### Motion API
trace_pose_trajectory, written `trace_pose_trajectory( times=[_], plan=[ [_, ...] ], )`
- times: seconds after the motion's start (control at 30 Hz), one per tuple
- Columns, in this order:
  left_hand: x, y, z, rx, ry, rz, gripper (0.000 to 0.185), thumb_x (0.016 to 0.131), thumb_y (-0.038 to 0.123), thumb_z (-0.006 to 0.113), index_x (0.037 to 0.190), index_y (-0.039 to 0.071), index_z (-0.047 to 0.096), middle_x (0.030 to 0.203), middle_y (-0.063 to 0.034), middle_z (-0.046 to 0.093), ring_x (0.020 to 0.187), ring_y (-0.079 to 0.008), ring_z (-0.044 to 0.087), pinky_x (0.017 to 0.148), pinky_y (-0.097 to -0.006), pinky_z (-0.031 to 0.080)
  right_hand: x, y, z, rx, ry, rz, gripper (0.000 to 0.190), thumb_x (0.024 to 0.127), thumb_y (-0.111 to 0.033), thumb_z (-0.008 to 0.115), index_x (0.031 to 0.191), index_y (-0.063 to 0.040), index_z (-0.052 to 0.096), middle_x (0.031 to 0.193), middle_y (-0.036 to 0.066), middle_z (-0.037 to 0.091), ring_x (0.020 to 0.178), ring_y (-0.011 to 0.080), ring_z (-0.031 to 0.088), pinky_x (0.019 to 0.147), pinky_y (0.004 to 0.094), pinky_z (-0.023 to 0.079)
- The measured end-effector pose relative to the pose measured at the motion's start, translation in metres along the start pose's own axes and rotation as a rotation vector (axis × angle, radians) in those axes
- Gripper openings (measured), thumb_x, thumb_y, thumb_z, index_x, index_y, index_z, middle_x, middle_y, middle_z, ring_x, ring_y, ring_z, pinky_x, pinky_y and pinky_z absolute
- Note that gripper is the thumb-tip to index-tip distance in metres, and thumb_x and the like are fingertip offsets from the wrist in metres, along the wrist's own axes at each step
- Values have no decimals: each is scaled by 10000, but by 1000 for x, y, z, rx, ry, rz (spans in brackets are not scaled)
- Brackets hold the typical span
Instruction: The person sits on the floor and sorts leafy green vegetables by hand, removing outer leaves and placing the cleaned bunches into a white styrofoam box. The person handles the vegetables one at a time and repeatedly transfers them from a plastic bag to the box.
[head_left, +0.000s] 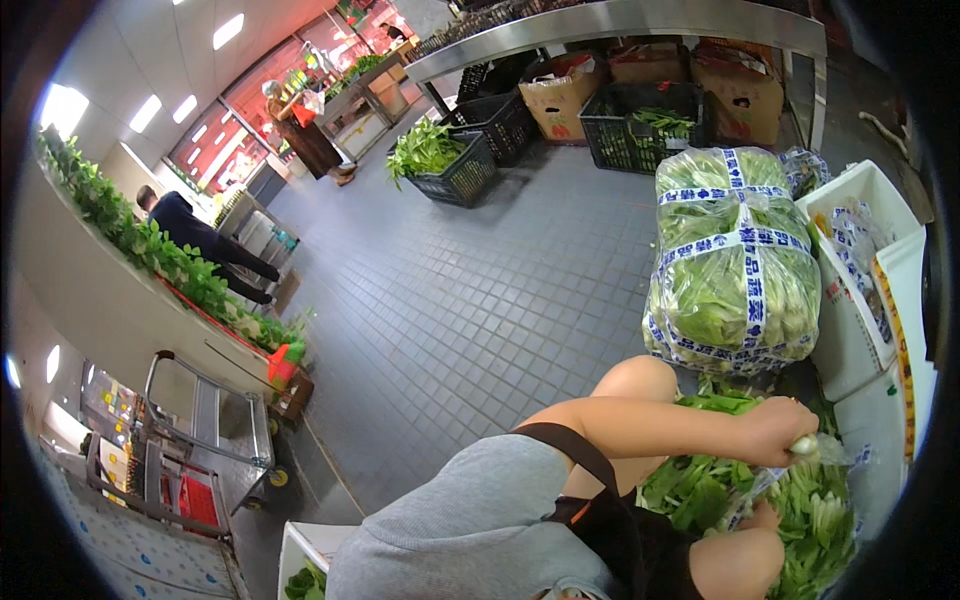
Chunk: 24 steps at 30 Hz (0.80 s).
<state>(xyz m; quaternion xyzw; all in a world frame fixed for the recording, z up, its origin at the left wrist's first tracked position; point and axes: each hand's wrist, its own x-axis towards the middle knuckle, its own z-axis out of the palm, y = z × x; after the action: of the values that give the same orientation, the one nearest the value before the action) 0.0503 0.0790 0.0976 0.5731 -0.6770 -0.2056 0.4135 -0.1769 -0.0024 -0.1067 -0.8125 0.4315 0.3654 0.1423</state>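
My left hand (780, 431) is closed around a leafy green vegetable, its pale stem end (804, 445) poking out past my fingers. Clear plastic wrap (836, 450) with blue print lies right beside that hand. Below it spreads a heap of loose leafy greens (814, 517), partly on opened plastic, between and beyond my bent knees. Low among the greens, a small patch of skin, seemingly my right hand (761, 517), shows beside my knee; its fingers are mostly hidden. A large plastic-wrapped bale of greens (739, 262), bound with blue-printed white tape, stands just past my left knee.
White foam boxes (862, 420) line the right side. Black crates, one a crate of greens (450, 169), and cardboard boxes (562, 97) sit by a metal table (622, 22). A platform cart (217, 427) stands at left. Two people (311, 135) (199, 232) are farther off on the tiled floor (450, 300).
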Motion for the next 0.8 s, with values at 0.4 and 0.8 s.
trace_pose_trajectory(
  times=[0.4,0.8],
  plan=[
    [45,-45,-26,-571,125,-432,284,682,135,731,889,9,583,799,-69,642,699,-159,602,651,-315,476,-100,135,-84,1637,837,85,418,846,-143,559,1253,-81,487,1113,60,569,995,193,558,817,353,467],
    [25,20,39,-840,-140,-291,262,722,75,720,947,32,592,874,-29,612,787,-114,564,741,-266,441,-246,75,-120,1573,797,-52,464,843,-159,616,1268,-76,448,1147,61,549,1057,197,517,877,397,442]
  ],
)
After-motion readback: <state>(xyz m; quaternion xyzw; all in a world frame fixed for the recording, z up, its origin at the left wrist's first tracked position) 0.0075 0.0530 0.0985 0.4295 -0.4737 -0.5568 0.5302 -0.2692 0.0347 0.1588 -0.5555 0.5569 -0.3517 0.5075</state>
